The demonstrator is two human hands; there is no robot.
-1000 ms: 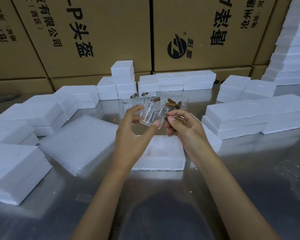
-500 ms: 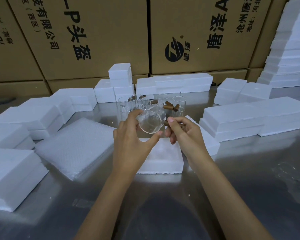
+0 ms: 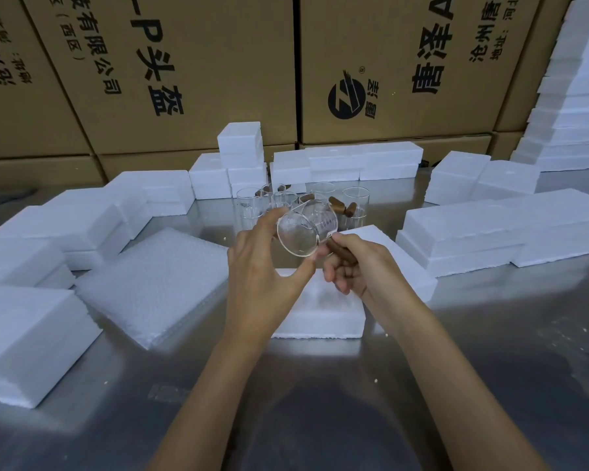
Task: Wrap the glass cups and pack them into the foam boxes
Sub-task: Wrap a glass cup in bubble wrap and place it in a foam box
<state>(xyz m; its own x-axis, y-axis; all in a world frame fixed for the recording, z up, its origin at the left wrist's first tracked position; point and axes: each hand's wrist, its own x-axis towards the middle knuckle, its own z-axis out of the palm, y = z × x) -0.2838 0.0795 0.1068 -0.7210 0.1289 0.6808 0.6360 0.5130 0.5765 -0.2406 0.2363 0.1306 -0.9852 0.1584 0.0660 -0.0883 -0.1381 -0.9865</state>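
I hold a clear glass cup (image 3: 303, 231) tilted on its side above the table, its open mouth turned toward me. My left hand (image 3: 262, 270) grips the cup's rim between thumb and fingers. My right hand (image 3: 357, 263) curls around the cup's brown wooden handle (image 3: 339, 248). Directly below the hands lies an open foam box (image 3: 320, 314) with a hollow, partly hidden by my hands. Several more glass cups with wooden handles (image 3: 354, 207) stand behind. A stack of white bubble-wrap sheets (image 3: 157, 283) lies to the left.
Closed foam boxes ring the metal table (image 3: 490, 351): piles at left (image 3: 31, 334), at the back (image 3: 347, 161) and long ones at right (image 3: 490, 232). A tall foam stack (image 3: 578, 96) rises at far right. Cardboard cartons (image 3: 184, 62) form the back wall.
The cup has turned in my hands so that its mouth now faces me. My right hand has shifted down onto the wooden handle. Both hands stay over the open foam box.
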